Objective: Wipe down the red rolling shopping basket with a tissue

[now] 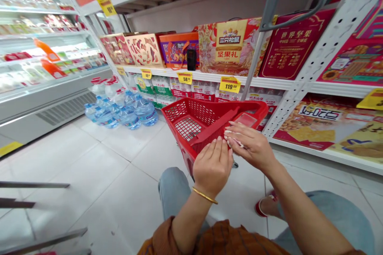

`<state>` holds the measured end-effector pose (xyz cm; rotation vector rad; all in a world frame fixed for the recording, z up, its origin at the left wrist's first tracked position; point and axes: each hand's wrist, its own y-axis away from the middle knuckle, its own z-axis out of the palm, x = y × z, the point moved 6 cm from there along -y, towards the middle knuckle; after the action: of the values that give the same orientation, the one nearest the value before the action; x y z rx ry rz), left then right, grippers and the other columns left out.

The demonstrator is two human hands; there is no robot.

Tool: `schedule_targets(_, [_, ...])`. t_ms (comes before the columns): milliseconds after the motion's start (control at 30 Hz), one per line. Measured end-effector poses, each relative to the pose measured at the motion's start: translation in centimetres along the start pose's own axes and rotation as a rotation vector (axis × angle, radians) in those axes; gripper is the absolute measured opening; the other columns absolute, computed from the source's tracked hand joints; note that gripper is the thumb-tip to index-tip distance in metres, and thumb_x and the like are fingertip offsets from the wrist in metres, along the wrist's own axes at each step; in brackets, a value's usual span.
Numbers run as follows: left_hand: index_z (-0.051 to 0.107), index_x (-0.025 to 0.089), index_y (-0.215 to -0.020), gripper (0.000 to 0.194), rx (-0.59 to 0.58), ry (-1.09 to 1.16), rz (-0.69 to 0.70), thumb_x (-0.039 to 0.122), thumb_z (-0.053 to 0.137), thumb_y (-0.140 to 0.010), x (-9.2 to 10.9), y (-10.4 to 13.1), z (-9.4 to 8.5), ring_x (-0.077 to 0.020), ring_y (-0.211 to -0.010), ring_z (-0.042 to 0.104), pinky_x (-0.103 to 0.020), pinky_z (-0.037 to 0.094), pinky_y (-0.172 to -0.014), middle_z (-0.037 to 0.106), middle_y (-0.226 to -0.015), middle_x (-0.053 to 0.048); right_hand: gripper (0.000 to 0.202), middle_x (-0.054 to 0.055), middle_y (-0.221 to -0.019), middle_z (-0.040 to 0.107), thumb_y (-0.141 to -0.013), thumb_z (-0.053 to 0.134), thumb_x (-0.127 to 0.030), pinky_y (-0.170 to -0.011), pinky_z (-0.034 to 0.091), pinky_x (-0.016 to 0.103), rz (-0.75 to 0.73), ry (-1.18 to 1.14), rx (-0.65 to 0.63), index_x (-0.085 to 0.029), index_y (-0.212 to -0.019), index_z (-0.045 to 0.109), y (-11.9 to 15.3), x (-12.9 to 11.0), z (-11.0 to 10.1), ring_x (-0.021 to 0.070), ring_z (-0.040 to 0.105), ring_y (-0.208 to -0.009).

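Note:
A red plastic shopping basket cart (196, 149) with a perforated wall stands in front of me, with a grey handle (254, 63) rising behind it. My left hand (213, 163), with a gold bangle at the wrist, grips the near rim, fingers together over the edge; its thumb side lies close to my right hand. My right hand (253, 145) is closed on a crumpled white wipe (235, 142), pressed to the red rim. Most of the wipe is hidden under the fingers.
Shelves with gift boxes (229, 46) and yellow price tags (229, 85) stand behind the cart. Bottled water packs (119, 107) sit on the tiled floor to the left, near a refrigerated display (50, 99). Metal legs (60, 239) jut in at lower left.

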<state>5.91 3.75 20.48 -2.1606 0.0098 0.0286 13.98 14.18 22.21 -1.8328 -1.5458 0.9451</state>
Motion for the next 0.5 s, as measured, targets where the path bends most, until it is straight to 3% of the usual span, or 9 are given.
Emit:
schedule_targets(200, [0.069,0.009,-0.105,0.024,0.028,-0.028,0.032,0.021,0.06,-0.086,-0.1,-0.4,-0.5,-0.0235,-0.086,0.073,-0.033,0.058,-0.077,0.075,-0.101,-0.013,0.017,0.007,-0.103,0.074,-0.088,0.059,-0.021,-0.097,0.054,0.043,0.065,-0.054,0.042,-0.021,-0.1,0.072,0.2,2.6,-0.4,0.0226,0.067,-0.107])
schedule_targets(300, [0.068,0.01,-0.109,0.026,0.026,-0.014,0.035,0.02,0.061,-0.086,-0.4,-0.5,-0.6,-0.0225,-0.084,0.073,-0.032,0.058,-0.077,0.075,-0.1,-0.013,0.018,0.007,-0.104,0.074,-0.088,0.06,-0.02,-0.1,0.052,0.046,0.114,-0.07,0.067,-0.021,-0.101,0.072,0.3,3.8,-0.8,0.0232,0.066,-0.109])
schedule_targets(500, [0.064,0.012,-0.12,0.037,-0.014,0.053,0.027,0.019,0.064,-0.084,-1.7,-0.4,-0.9,-0.0215,-0.084,0.074,-0.03,0.057,-0.083,0.076,-0.1,-0.01,0.02,0.007,-0.104,0.074,-0.087,0.061,-0.021,-0.098,0.054,0.045,0.159,-0.084,0.064,-0.023,-0.104,0.072,-0.1,3.6,-0.9,0.0247,0.066,-0.109])
